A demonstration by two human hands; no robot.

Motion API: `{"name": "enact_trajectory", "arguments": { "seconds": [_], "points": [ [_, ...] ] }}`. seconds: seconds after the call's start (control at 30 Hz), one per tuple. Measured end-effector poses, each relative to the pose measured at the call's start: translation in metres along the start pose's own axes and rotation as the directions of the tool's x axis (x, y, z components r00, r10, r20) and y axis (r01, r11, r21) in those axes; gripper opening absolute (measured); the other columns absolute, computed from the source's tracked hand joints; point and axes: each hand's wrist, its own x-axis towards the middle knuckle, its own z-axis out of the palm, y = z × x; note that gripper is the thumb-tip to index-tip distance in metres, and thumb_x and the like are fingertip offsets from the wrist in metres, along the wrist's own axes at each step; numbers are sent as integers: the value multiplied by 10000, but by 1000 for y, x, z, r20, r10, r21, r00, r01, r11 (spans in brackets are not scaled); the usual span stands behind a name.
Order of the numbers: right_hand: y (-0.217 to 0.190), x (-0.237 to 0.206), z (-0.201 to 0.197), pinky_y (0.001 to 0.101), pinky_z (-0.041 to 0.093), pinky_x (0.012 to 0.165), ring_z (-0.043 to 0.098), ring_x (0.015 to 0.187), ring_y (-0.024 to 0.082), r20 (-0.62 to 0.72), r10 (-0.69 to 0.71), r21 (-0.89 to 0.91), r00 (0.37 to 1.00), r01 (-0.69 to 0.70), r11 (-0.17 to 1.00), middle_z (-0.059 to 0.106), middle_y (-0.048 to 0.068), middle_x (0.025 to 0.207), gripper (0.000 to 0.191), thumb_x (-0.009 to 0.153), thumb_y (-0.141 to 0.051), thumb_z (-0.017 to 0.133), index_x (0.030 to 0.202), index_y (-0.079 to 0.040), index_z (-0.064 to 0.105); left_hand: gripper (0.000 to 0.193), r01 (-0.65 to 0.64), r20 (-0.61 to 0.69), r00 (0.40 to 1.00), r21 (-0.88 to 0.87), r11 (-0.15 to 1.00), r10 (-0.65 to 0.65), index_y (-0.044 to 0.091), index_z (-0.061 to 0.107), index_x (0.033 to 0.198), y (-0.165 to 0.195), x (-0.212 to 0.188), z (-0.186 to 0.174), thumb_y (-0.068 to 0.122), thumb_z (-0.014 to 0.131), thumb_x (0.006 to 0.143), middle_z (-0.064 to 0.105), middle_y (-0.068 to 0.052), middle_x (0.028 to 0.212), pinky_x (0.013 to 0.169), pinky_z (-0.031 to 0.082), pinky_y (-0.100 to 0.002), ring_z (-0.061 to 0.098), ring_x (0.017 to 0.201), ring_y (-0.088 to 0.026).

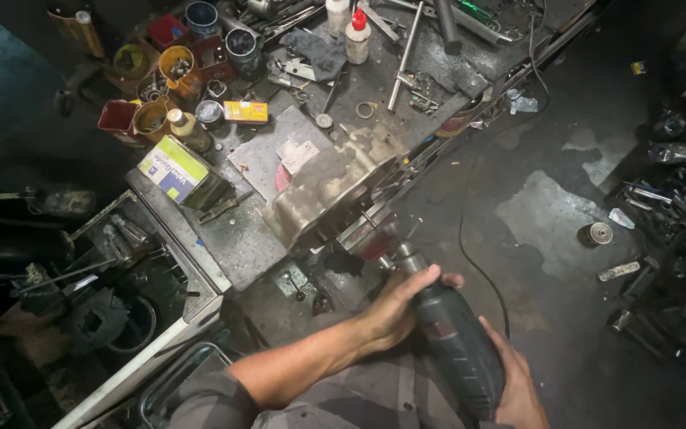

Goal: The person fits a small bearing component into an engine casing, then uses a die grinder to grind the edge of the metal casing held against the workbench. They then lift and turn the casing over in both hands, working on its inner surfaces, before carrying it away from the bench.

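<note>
A dark corded power drill [454, 338] points up and left toward a blurred metal block [327, 187] at the workbench edge. The drill's tip meets a reddish round part [368, 238] just below the block. My left hand [398, 306] wraps around the front of the drill body, behind the chuck. My right hand [514, 381] grips the rear handle, partly hidden by the tool. The drill's black cable [470, 254] loops over the floor to the right.
The grimy workbench [232, 238] carries a yellow-green box [172, 168], several cups of small parts [176, 67], a white bottle [356, 36], rods and tools. An open drawer of tools [121, 262] sits left. A tape roll [599, 233] and scattered tools lie on the stained floor.
</note>
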Motion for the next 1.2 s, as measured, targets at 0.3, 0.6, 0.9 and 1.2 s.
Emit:
{"name": "enact_trajectory", "arguments": {
  "seconds": [0.3, 0.6, 0.9, 1.2],
  "points": [
    [7, -43, 50, 377, 448, 1080, 641, 1247, 284, -326, 164, -128, 931, -216, 968, 649, 218, 1357, 950, 664, -246, 775, 1529, -20, 454, 382, 33, 29, 999, 173, 984, -39, 56, 679, 1198, -18, -3, -9, 384, 699, 1001, 678, -48, 1155, 950, 516, -351, 619, 1082, -156],
    [-1, -59, 96, 355, 486, 1077, 670, 1225, 245, -454, 256, 18, 853, -278, 960, 665, 200, 1378, 819, 787, -235, 719, 1539, -16, 480, 298, 122, 8, 992, 172, 977, -126, 120, 624, 1108, -20, -17, -19, 361, 716, 961, 698, -33, 1187, 952, 515, -366, 610, 1108, -149],
    [-6, -63, 112, 384, 438, 1074, 628, 1248, 278, -352, 173, 71, 920, -158, 985, 629, 224, 1370, 1114, 594, -280, 854, 1553, 23, 373, 382, 171, -90, 984, 205, 964, -156, 144, 549, 1166, -8, -32, -20, 340, 735, 896, 698, -45, 1154, 943, 519, -364, 625, 1102, -155],
    [-24, -53, 118, 393, 429, 1076, 624, 1242, 287, -337, 99, -42, 936, -120, 992, 629, 229, 1343, 1131, 565, -249, 884, 1528, 41, 366, 354, 106, -70, 993, 234, 966, -92, 94, 601, 1129, -11, -32, -32, 334, 754, 918, 721, -61, 1135, 951, 513, -365, 629, 1085, -160]
  ]
}}
